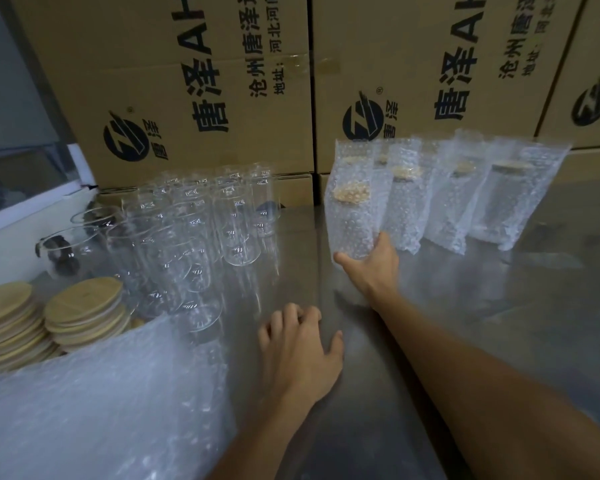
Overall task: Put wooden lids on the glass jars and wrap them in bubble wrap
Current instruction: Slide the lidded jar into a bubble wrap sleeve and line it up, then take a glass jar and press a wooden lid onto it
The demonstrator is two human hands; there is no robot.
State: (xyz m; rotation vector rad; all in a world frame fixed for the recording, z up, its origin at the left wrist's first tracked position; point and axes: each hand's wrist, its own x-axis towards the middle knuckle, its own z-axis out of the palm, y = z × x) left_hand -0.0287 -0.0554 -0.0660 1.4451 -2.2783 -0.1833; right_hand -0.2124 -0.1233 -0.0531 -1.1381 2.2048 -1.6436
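While the right hand (pixel 373 259) grips the base of a wrapped jar (pixel 352 209), fingers and thumb curled round its bottom, the jar stands upright at the near left end of a row of wrapped jars (pixel 482 199). Whether its base touches the tabletop (pixel 499 306) or hangs just above it, I cannot tell. The row runs rightward from the held jar, in front of stacked cartons (pixel 222 81). The left hand (pixel 300 348) rests on the tabletop, nearer the camera than the held jar, holding nothing, its fingers loosely bent.

Left of the held jar stands a tight cluster of bare jars (pixel 194 230), unlidded and unwrapped. Further left and nearer lie two stacks of lids (pixel 84 306), and a heap of bubble wrap (pixel 101 393) covers the near left corner.

The step in hand looks like parking a finished jar with the rest; much of the task remains, judging by the bare cluster.

Risks from here: the jar is tall and held low, so a push as the hand lets go could tip it into its neighbour and topple the row. The wrap is open-topped, so a lid might slip loose if the jar falls. A careless left reach could knock the crowded bare glass.
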